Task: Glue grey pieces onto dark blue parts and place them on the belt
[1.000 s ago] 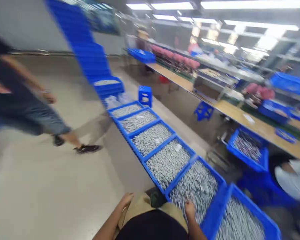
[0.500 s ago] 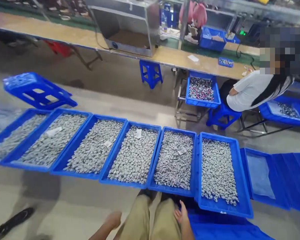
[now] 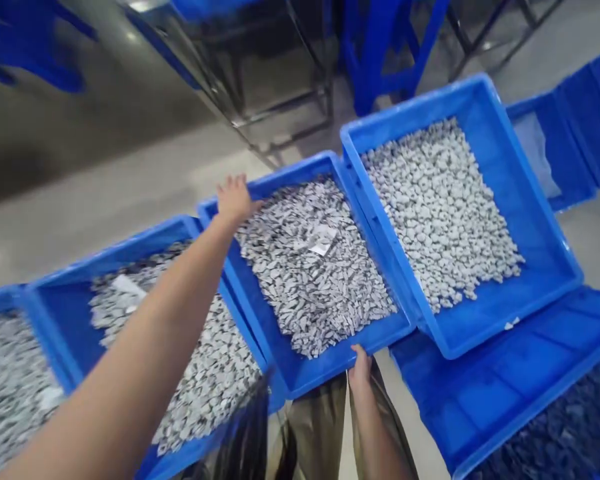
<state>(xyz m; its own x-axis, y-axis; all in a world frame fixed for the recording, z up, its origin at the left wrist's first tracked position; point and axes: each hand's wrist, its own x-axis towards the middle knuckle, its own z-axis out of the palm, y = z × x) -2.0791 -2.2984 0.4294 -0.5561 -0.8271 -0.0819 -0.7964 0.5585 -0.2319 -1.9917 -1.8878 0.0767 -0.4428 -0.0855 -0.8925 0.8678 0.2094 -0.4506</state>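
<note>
A blue tray (image 3: 300, 383) of small grey-white pieces (image 3: 325, 287), with a white slip (image 3: 323, 239) on them, lies between my hands. My left hand (image 3: 237, 200) is at the tray's far left corner, fingers over the rim and thumb toward the inside. At the near rim, my right hand (image 3: 360, 367) grips the edge, thumb on top and fingers hidden beneath. My left forearm crosses over the neighbouring tray on the left.
To the right, a raised blue tray (image 3: 545, 300) holds rounder pale pieces. Other filled trays (image 3: 105, 253) stand at left. Beyond are a blue stool (image 3: 380, 60) and a metal frame (image 3: 280, 107). A blue crate (image 3: 475, 393) is at lower right.
The view has moved closer to the trays. My left hand has gone from beside my legs to the tray's far corner, and my right hand has taken hold of its near rim.
</note>
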